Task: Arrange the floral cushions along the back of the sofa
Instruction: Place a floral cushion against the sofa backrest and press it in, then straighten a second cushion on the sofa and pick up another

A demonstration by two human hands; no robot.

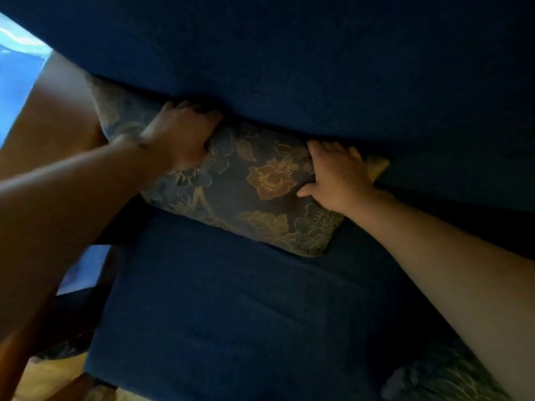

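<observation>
A blue floral cushion (254,192) with gold and orange flowers leans against the dark blue sofa back (289,59), its lower edge on the seat (231,308). My left hand (179,134) grips the cushion's top left edge, fingers curled over it. At the top right edge my right hand (335,175) clasps it, thumb on the front face. A second floral cushion (434,377) shows at the bottom right, partly hidden by my right forearm.
A wooden armrest (55,117) bounds the sofa on the left, with a bright window or floor patch (14,68) beyond it. Yellowish floor (52,374) lies below the seat's front left corner. Another floral piece (60,348) peeks out at the lower left.
</observation>
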